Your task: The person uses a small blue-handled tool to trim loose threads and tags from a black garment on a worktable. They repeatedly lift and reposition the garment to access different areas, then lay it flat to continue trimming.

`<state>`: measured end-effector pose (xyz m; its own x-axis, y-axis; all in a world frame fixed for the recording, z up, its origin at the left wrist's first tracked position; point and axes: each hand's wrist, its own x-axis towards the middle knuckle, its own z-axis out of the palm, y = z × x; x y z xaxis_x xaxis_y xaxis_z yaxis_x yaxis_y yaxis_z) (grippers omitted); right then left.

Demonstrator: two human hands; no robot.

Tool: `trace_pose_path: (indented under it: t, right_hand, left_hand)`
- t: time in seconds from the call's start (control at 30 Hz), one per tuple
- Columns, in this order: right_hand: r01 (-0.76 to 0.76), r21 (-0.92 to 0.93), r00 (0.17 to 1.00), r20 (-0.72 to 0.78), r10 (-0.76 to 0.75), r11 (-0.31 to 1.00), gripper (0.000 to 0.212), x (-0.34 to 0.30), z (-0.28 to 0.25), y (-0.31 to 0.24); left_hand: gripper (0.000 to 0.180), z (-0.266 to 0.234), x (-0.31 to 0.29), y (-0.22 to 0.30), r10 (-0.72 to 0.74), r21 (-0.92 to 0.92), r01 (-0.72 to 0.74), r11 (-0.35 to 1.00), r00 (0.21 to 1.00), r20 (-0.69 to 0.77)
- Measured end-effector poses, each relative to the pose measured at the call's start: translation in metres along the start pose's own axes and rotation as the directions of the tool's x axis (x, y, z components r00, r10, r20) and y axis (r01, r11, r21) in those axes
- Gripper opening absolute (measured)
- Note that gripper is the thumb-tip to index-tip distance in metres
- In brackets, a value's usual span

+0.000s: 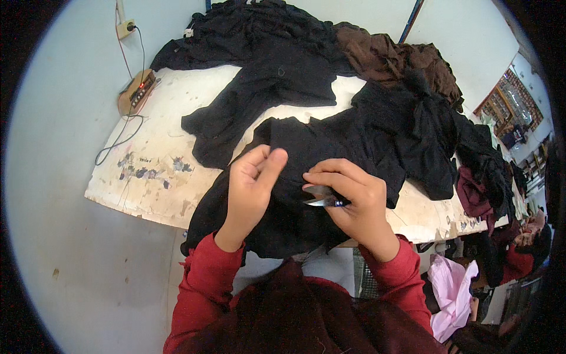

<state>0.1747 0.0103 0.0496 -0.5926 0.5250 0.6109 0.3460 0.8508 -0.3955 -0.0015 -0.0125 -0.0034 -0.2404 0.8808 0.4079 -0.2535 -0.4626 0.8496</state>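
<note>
My right hand (356, 192) is wrapped round a small pair of thread snips (321, 199). Their short metal blades are parted and point left, toward my other hand. The right thumb and index fingertips come together just above the blades. Facing it, my left hand (253, 183) is closed, thumb pressed against the curled fingers; what lies in that pinch, if anything, is too small to make out. Both hands are over a black garment (318, 141), which spreads across the table and hangs over its near edge toward my lap.
More black clothes (253, 41) are heaped at the back of the worn white table (147, 177), beside a brown garment (395, 59). A small box with a red light (137, 91) and a cable sits at the left edge. Pink cloth (451, 289) hangs low on the right.
</note>
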Motion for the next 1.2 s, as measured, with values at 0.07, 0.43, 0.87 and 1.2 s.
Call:
trace_pose_path:
  t: [0.07, 0.43, 0.87, 1.2]
  right_hand:
    - [0.084, 0.056, 0.993, -0.084, -0.079, 0.995, 0.032, -0.003, 0.007, 0.017]
    - [-0.066, 0.829, 0.833, -0.26, 0.489, 0.555, 0.013, -0.002, -0.046, 0.054]
    - [-0.003, 0.377, 0.999, -0.038, 0.019, 0.926, 0.02, -0.009, -0.009, 0.007]
    - [-0.319, 0.907, 0.879, 0.175, 0.444, 0.273, 0.024, -0.003, -0.017, 0.021]
  left_hand:
    - [0.015, 0.019, -0.006, 0.015, -0.031, -0.148, 0.041, 0.988, 0.997, 0.068]
    - [0.044, 0.014, -0.019, 0.002, -0.031, -0.23, 0.063, 0.971, 0.99, 0.14]
    - [0.047, 0.014, -0.026, 0.001, 0.004, -0.192, 0.031, 0.981, 0.984, 0.179]
    - [0.019, 0.022, -0.029, 0.007, -0.164, -0.317, 0.187, 0.93, 0.982, 0.099]
